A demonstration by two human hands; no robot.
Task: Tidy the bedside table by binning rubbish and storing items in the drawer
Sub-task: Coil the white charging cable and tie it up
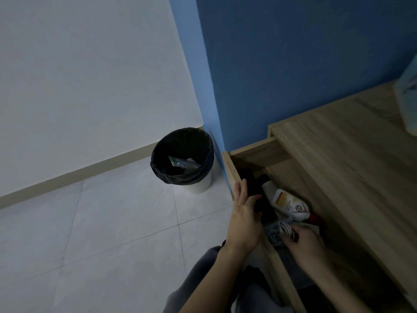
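Head view, only one supplied.

- Drawer (pixel 232 170) is being shown pulled out under the bedside table top (pixel 352 159).
- Left hand (pixel 244 213) is being rested on the drawer's front edge. Fingers are straight, the thumb is beside a dark item, and nothing is being gripped.
- Right hand (pixel 306 242) is being held inside the drawer, fingers curled on a coiled cable (pixel 278 231).
- White bottle (pixel 286 202) is lying just beyond the cable, long axis far-left to near-right. Right hand is judged nearer.
- Lined bin (pixel 182 159) is standing well to the left, with rubbish inside.
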